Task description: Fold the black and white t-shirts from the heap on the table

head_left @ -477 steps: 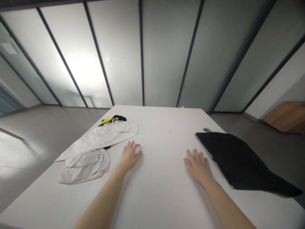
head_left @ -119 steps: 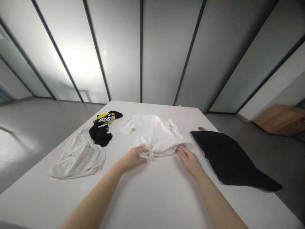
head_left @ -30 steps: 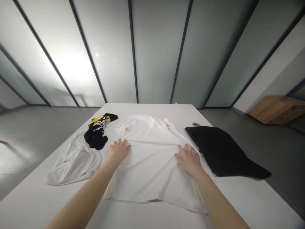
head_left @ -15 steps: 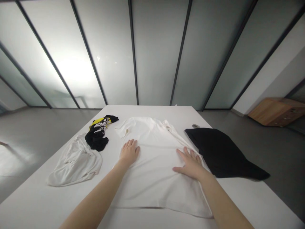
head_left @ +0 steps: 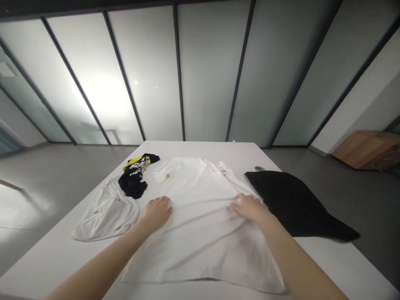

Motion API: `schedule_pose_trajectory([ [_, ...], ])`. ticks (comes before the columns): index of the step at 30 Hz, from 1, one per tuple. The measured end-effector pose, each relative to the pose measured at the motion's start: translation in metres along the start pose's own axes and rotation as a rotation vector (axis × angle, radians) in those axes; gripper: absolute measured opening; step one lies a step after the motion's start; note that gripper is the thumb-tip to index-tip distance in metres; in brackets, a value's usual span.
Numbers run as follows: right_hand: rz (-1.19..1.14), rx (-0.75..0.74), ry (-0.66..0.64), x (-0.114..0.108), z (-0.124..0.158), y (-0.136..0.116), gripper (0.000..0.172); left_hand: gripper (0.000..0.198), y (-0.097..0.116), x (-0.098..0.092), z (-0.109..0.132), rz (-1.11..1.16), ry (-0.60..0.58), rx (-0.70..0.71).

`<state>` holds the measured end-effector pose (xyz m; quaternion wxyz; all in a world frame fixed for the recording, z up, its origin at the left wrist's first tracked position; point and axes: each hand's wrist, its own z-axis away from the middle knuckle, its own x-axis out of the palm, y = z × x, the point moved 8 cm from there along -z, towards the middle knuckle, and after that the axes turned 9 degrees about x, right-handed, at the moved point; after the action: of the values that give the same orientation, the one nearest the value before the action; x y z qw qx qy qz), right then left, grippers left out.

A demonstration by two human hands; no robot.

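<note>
A white T-shirt [head_left: 200, 233] lies spread out, its hem toward me and its sleeves at the far end. My left hand [head_left: 158, 211] is closed at the shirt's left edge, fingers bent and pressed together. On the opposite edge, my right hand [head_left: 250, 207] has its fingers curled over the side of the fabric and its thumb on top. Creases run across the cloth between both hands. Fingertips of both hands are partly hidden.
Everything lies on a white table [head_left: 200, 146]. Left of the shirt are a crumpled white garment [head_left: 108, 212] and a black, yellow and white one [head_left: 136, 175]. To the right lies black cloth [head_left: 296, 204] with a grey ring [head_left: 259, 168] behind it. A wooden cabinet [head_left: 367, 150] stands beyond.
My flat, spread hands have closed at the shirt's sides. The left moved outward and nearer to me; the right drew its fingers in. The lower part of the shirt is spread wider leftward.
</note>
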<state>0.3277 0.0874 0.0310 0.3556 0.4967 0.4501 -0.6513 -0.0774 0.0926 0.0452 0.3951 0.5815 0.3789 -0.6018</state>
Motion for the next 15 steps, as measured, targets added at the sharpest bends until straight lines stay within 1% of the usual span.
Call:
schedule_pose_trajectory([
  [1,0.079,0.018,-0.031,-0.001,-0.001,-0.014,0.063,0.037,0.004,-0.005,-0.011,-0.034,-0.053,-0.031],
  [3,0.141,-0.022,-0.044,-0.003,0.000,-0.054,0.061,0.040,0.019,-0.016,-0.037,-0.069,-0.089,-0.075],
  [4,0.130,-0.056,-0.032,-0.003,0.001,-0.075,0.060,0.039,0.030,-0.022,-0.052,-0.058,-0.068,-0.073],
  [6,0.073,-0.147,0.003,0.002,0.005,-0.113,0.055,0.039,0.049,-0.033,-0.078,0.037,0.060,-0.053],
  [7,0.048,-0.212,0.035,0.006,0.008,-0.129,0.051,0.038,0.054,-0.035,-0.088,0.099,0.125,-0.057],
  [8,0.028,-0.280,0.055,0.011,0.011,-0.140,0.048,0.038,0.056,-0.033,-0.094,0.122,0.151,-0.058],
  [9,0.007,-0.333,0.078,0.015,0.014,-0.146,0.046,0.038,0.055,-0.029,-0.097,0.138,0.170,-0.066],
  [10,-0.012,-0.363,0.097,0.019,0.015,-0.146,0.045,0.038,0.050,-0.024,-0.096,0.149,0.186,-0.078],
  [11,-0.027,-0.362,0.114,0.021,0.014,-0.140,0.044,0.038,0.043,-0.019,-0.093,0.157,0.202,-0.088],
  [13,-0.036,-0.281,0.150,0.023,0.009,-0.118,0.044,0.038,0.028,-0.008,-0.080,0.203,0.242,-0.090],
  [15,-0.009,-0.164,0.177,0.023,0.008,-0.095,0.046,0.039,0.019,0.003,-0.065,0.207,0.249,-0.067],
])
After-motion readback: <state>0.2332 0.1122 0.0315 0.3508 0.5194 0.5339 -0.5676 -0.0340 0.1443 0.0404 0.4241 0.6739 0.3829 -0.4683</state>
